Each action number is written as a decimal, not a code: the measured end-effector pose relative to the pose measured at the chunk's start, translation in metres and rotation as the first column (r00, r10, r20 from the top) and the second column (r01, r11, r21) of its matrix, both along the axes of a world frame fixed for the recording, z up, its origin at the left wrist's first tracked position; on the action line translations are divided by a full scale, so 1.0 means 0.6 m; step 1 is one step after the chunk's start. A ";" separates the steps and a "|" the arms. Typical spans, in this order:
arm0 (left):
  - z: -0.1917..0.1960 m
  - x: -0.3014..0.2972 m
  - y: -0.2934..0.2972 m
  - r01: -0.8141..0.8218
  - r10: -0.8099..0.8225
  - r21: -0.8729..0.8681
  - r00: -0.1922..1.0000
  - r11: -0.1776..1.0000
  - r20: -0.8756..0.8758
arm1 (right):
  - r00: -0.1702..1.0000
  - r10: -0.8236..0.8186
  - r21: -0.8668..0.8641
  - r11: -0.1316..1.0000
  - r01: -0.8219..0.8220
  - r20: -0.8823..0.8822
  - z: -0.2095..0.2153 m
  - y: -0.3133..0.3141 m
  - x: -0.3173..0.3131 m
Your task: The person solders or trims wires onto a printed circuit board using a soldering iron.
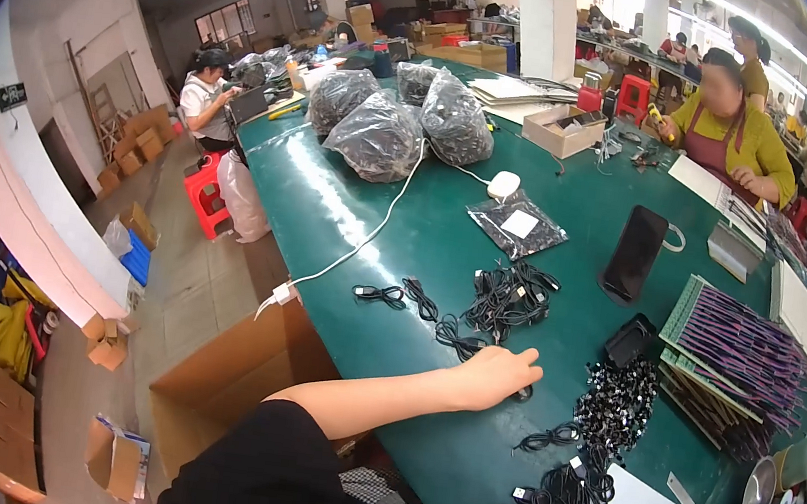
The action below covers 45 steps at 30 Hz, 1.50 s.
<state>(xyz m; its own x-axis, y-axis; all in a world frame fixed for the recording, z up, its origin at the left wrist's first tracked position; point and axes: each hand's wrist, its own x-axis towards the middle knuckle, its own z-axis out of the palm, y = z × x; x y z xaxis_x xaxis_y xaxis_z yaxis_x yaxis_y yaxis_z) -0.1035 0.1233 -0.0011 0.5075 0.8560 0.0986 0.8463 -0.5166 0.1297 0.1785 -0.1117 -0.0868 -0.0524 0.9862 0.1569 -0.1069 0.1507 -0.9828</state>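
My left hand reaches over the green table, fingers curled down and closed. A small dark piece shows under the fingers; its kind is hidden. Beside the wrist lies a coiled black cable, with two more small coils farther left. Just beyond is a heap of coiled black USB cables. Right of the hand spreads a pile of small black and silver parts. Nearer me lie a single coil and a bunch of black USB cables. My right hand is not in view.
Circuit board strips with purple wires are stacked at right, near a phone and a black tray. Stuffed plastic bags stand at the back. A white cord crosses the left edge. A co-worker sits opposite.
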 end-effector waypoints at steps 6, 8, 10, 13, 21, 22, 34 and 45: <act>0.013 -0.015 -0.010 0.049 -0.039 -0.080 0.992 0.996 0.121 | 0.991 -0.120 0.021 0.993 0.119 0.062 0.007 -0.026 0.011; 0.006 -0.013 -0.015 0.000 0.014 -0.113 0.992 0.994 0.124 | 0.983 -0.167 0.024 0.986 0.166 0.080 0.009 -0.038 0.017; -0.023 -0.024 -0.016 -0.030 0.021 0.034 0.970 0.999 0.241 | 0.970 -0.221 0.041 0.975 0.218 0.104 0.014 -0.056 0.019; -0.038 -0.037 -0.015 -0.058 0.055 0.001 0.949 0.998 0.311 | 0.945 -0.297 0.065 0.955 0.290 0.137 0.020 -0.078 0.023; 0.018 -0.027 -0.051 0.426 0.585 -0.599 0.181 0.678 0.791 | 0.836 -0.509 0.124 0.861 0.494 0.206 0.032 -0.141 0.023; 0.023 -0.020 -0.056 0.636 0.666 -0.590 0.156 0.497 0.729 | 0.819 -0.533 0.133 0.846 0.516 0.213 0.033 -0.147 0.021; 0.023 0.208 -0.293 0.916 0.049 -0.386 0.383 0.109 0.922 | 0.592 -0.749 0.248 0.659 0.710 0.297 0.117 -0.140 -0.062; 0.010 0.206 -0.279 0.913 -0.073 -0.375 0.390 0.157 0.918 | 0.559 -0.776 0.113 0.608 0.785 0.292 0.234 -0.036 -0.131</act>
<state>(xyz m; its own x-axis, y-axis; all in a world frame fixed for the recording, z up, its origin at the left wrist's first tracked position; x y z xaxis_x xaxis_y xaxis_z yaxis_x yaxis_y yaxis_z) 0.0199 -0.0442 0.0051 0.9682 0.1947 0.1572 -0.1572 -0.0158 0.9874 0.1001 -0.1333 0.0535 0.7037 0.6667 0.2455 0.3193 0.0119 -0.9476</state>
